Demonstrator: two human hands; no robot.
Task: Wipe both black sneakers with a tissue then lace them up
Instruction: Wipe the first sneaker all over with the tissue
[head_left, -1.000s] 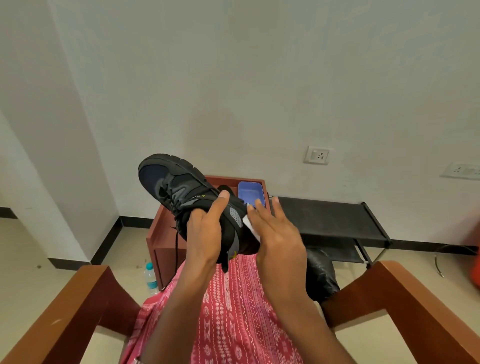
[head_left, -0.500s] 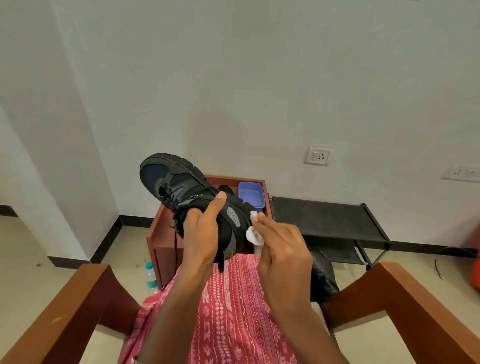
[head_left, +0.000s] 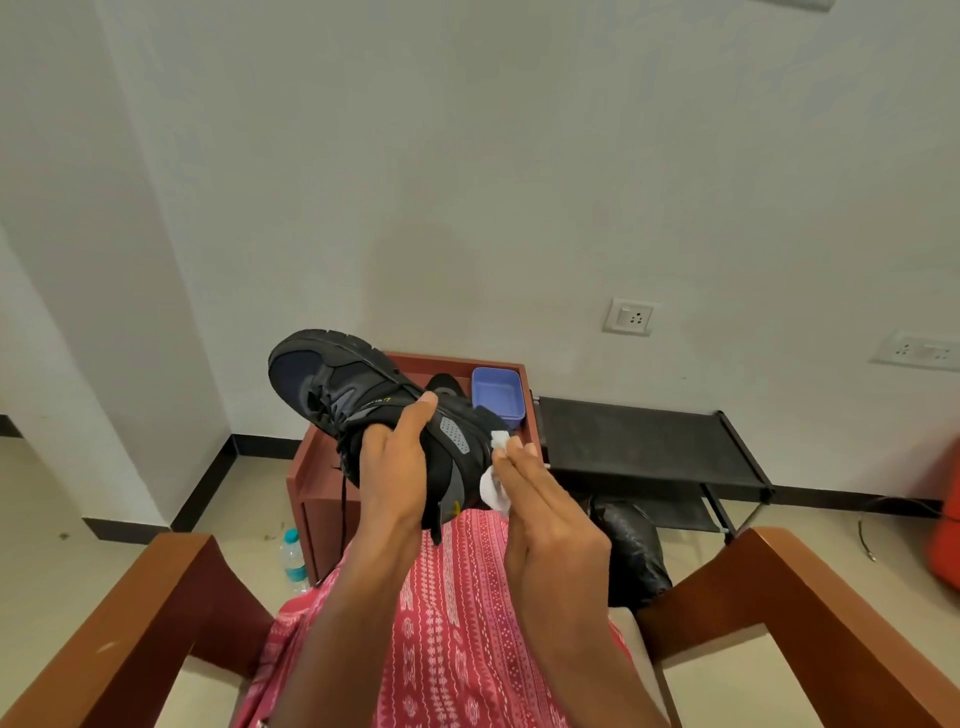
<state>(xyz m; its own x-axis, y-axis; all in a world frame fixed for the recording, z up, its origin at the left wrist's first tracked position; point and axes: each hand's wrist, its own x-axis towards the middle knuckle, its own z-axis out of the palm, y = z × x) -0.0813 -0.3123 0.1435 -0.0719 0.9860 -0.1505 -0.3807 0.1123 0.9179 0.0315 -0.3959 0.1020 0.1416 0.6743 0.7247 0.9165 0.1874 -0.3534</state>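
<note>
A black sneaker (head_left: 363, 395) is held raised above the lap, toe toward 10 o'clock, clasped at its middle by the left hand (head_left: 395, 467). A white tissue (head_left: 491, 493) is pressed to the heel, at 4 o'clock, under the right hand's (head_left: 545, 519) straight fingers (head_left: 519, 467). The tissue might be dropped, since no pinch is seen. The dangling lace (head_left: 344, 499) might be snagged. The right thumb is hidden. A dark shape (head_left: 441, 383) on the table (head_left: 322, 467) at 12 o'clock, possibly the second sneaker, is mostly covered.

Note that the black mesh-and-synthetic sneaker (head_left: 332, 384) you hold is matt, with a rough, lugged sole. The white paper tissue (head_left: 491, 493) is soft and crumpled. Your pink printed cloth (head_left: 457, 623) is matt; the reddish-brown wooden armrests (head_left: 810, 597) are smooth and semi-gloss.
</note>
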